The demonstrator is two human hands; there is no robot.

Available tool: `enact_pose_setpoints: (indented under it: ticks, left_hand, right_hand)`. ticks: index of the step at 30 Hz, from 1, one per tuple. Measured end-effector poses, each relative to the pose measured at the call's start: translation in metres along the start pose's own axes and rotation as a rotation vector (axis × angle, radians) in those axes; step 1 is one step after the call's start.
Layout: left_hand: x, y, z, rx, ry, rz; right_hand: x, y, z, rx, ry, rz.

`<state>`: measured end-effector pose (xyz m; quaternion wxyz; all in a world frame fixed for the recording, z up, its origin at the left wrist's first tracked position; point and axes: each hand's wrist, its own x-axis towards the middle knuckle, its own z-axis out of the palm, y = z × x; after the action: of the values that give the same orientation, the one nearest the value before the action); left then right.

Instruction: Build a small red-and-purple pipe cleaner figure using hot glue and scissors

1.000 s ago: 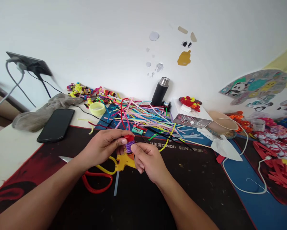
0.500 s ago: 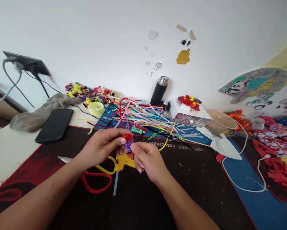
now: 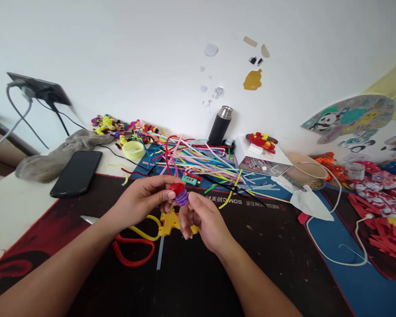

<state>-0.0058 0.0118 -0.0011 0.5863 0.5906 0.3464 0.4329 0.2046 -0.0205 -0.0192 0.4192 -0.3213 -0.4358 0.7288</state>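
A small wound piece of fuzzy pipe cleaner, red at the top and purple below, is pinched between the thumb and fingers of my left hand. My right hand hovers at its purple end, thumb beside it and the other fingers loosely curled and apart; contact there is hard to make out. Beneath both hands lies a yellow glue gun, partly hidden, with a clear glue stick poking from it. Red-handled scissors rest under my left wrist, their blade tip showing on the far side.
Loose pipe cleaners are heaped at the back, before a black thermos. A phone and a roll of pale yellow tape are at left. A small drawer box, tissue and white cable occupy the right.
My right hand has loosened from the purple end, and its thumb and fingers have spread. More of the purple coil shows. My left hand keeps its pinch.
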Motion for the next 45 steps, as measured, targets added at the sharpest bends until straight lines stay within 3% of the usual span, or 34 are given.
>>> enact_pose_setpoints:
  ticks: [7, 15, 21, 26, 34, 45]
  left_hand:
    - [0.001, 0.001, 0.000, 0.060, -0.036, -0.008]
    - [0.000, 0.007, -0.001, 0.655, -0.006, 0.179]
    - [0.000, 0.007, -0.002, 0.890, -0.029, 0.279]
    - [0.001, 0.003, -0.001, 0.932, -0.036, 0.303]
    - [0.002, -0.008, -0.001, 0.921, -0.003, 0.342]
    - [0.002, -0.001, -0.002, 0.987, -0.098, 0.319]
  right_hand:
    - [0.000, -0.004, 0.002, -0.062, 0.025, -0.007]
    - [0.000, -0.006, 0.002, -0.320, 0.149, -0.031]
    - [-0.001, -0.003, 0.000, -0.549, 0.229, -0.090]
    - [-0.002, -0.001, -0.002, -0.671, 0.259, -0.109]
    - [-0.001, 0.000, -0.003, -0.681, 0.266, -0.126]
    - [-0.001, -0.004, 0.000, -0.984, 0.281, -0.208]
